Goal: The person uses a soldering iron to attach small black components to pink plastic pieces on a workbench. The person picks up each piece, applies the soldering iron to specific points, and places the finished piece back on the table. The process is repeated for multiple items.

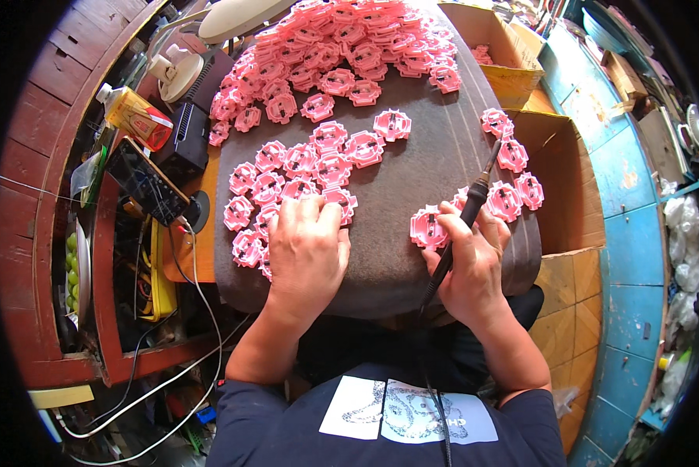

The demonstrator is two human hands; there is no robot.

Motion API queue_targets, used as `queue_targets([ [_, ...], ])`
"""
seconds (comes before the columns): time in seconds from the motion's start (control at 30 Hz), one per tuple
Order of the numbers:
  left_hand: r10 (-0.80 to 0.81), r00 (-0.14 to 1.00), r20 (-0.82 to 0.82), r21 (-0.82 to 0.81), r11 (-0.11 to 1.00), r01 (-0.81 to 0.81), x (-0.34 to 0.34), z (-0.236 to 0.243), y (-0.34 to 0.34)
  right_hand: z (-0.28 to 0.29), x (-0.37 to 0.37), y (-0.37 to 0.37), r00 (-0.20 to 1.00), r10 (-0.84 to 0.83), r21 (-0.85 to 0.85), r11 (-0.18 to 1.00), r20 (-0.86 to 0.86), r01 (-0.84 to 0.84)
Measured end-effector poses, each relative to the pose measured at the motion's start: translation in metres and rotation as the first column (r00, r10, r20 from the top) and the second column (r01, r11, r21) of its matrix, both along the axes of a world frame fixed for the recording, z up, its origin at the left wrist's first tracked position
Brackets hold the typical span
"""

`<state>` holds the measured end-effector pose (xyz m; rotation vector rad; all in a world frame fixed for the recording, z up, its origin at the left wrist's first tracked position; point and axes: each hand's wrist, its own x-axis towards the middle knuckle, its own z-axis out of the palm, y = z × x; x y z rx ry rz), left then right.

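My left hand point(304, 249) lies over the lower left cluster of pink plastic pieces point(330, 168), fingers bent and close together on a piece under the fingertips, which is largely hidden. My right hand point(470, 261) grips a black pen-like soldering iron point(467, 208), its metal tip pointing up near the pink pieces at the mat's right. Just left of that hand sits another pink piece point(425, 227), close to or touching my fingers; I cannot tell which. Each piece has a small dark part in its middle. All rest on a dark grey mat point(380, 272).
A large pink heap point(341, 43) covers the mat's back. Cardboard boxes point(567, 179) stand right, beside blue cabinets point(629, 257). At left are a phone on a stand point(143, 179), a bottle of yellow liquid point(131, 121), a lamp base point(174, 74), white cables point(209, 288) and red wooden shelving point(50, 218).
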<state>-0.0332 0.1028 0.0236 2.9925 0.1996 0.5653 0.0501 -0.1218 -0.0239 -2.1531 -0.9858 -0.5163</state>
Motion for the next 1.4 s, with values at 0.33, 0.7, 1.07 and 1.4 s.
queue_targets([
  [0.33,-0.308,0.947,0.096,-0.220,0.921,0.322,0.004,-0.016,-0.049,0.000,0.011,-0.009,0.987,-0.156,-0.074,0.985,0.030,0.157],
  [0.7,-0.525,0.851,0.024,-0.413,0.770,0.487,-0.010,-0.008,-0.022,-0.009,-0.024,-0.007,0.967,0.251,0.173,0.952,0.040,-0.254],
  [1.07,-0.490,0.862,0.131,-0.538,0.695,0.477,-0.019,-0.020,-0.036,-0.022,-0.025,0.007,0.967,0.235,0.216,0.943,0.100,-0.252],
  [1.4,-0.388,0.885,0.257,-0.589,0.664,0.462,-0.005,-0.037,-0.043,-0.017,-0.027,0.008,0.960,0.274,0.360,0.903,-0.058,-0.236],
])
